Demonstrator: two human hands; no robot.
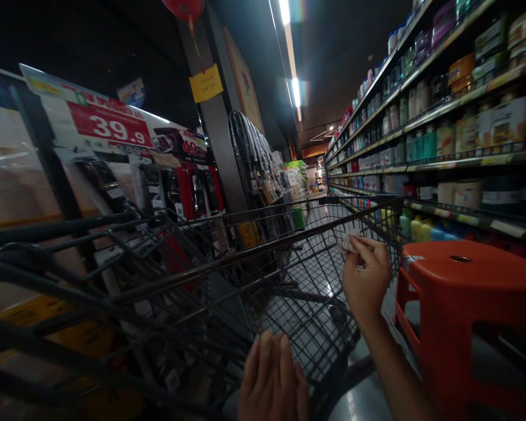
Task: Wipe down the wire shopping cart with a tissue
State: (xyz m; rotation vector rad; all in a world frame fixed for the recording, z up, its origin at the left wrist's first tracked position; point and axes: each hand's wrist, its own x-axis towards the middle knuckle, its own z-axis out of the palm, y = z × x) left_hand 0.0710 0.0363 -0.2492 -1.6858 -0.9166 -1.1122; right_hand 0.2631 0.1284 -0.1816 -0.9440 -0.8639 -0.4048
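Note:
A pinch of the fingers of my right hand (368, 278) holds a small crumpled white cloth or tissue (349, 240). It is against or just in front of the black wire mesh of a shopping cart (307, 275), near its upper bar on the right. Low in the middle, my left hand (269, 377) shows its back, with the fingers bent and pressed together. Whatever lies under those fingers is hidden. The cart's dark frame bars run across the left and centre, close to both hands.
An orange plastic stool (473, 269) stands close on the right, beside my right forearm. Behind it rise shelves (456, 158) of bottles and jars. On the left hang packaged goods under a price sign (109, 126). A pillar (206, 123) stands behind the cart; tiled aisle floor lies beyond.

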